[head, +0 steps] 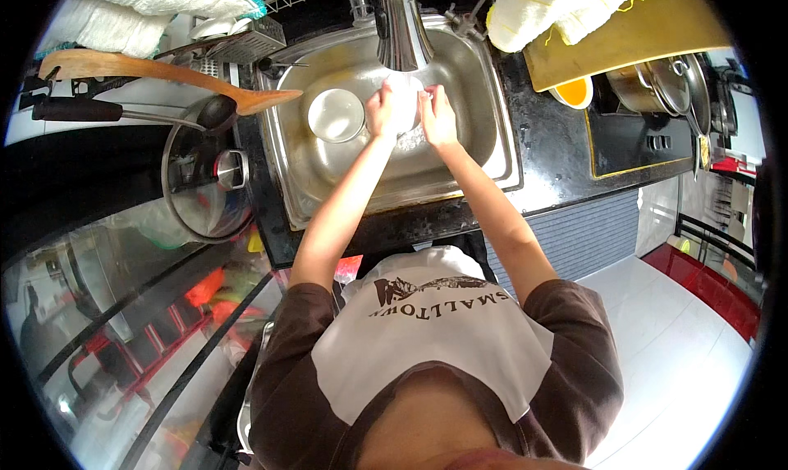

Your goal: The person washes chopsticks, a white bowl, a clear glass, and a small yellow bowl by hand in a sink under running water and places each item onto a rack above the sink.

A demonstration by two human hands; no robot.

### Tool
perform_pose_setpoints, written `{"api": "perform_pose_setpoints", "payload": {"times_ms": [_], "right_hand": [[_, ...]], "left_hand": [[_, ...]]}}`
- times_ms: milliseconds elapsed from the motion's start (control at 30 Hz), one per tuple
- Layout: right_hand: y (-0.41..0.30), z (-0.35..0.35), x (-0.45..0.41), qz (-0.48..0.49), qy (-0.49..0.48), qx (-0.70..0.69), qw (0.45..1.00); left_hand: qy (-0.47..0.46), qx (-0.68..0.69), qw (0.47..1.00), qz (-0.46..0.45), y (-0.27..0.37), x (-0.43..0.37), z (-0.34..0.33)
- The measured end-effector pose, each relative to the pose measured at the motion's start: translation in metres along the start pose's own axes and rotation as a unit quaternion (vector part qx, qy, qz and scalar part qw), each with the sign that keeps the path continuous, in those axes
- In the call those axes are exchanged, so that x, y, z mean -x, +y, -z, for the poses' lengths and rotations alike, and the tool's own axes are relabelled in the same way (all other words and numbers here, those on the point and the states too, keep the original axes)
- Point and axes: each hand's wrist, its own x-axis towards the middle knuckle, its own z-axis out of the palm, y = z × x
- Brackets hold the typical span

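Under the chrome faucet, both hands grip a white dish, likely a bowl; glare washes out its shape. My left hand clasps its left side, and my right hand has the right side, thumb near the rim. A bright patch of running water shows just below the dish. To the left of my left hand, a round white bowl rests on the floor of the stainless steel sink.
A wooden spatula and a black ladle jut in from the left, above a glass lid. On the right are a cutting board, a bowl of orange liquid and a lidded steel pot. White cloths hang over the board.
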Motion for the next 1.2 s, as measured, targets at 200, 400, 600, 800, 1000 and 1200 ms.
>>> {"api": "perform_pose_setpoints", "payload": {"times_ms": [200, 400, 600, 800, 1000, 1200], "right_hand": [[0.002, -0.002, 0.001, -0.068, -0.113, -0.037, 0.991], [0.023, -0.016, -0.003, -0.147, -0.113, -0.287, 0.940], [0.015, -0.019, 0.000, -0.155, -0.115, -0.313, 0.930], [0.005, -0.004, -0.001, -0.260, -0.141, -0.279, 0.914], [0.017, -0.009, 0.005, -0.173, -0.025, 0.031, 0.984], [0.015, 0.019, 0.018, 0.060, -0.005, 0.071, 0.996]], "left_hand": [[0.047, 0.181, 0.974, 0.126, 0.010, -0.004, 0.021], [0.042, 0.224, 0.967, 0.110, 0.011, 0.001, 0.020], [0.041, 0.210, 0.972, 0.101, -0.004, -0.003, 0.025], [-0.011, 0.125, 0.987, 0.105, 0.001, 0.001, 0.023], [-0.071, -0.006, 0.997, -0.013, -0.014, 0.005, 0.011], [-0.113, 0.014, 0.993, 0.016, 0.011, -0.002, -0.001]]}}
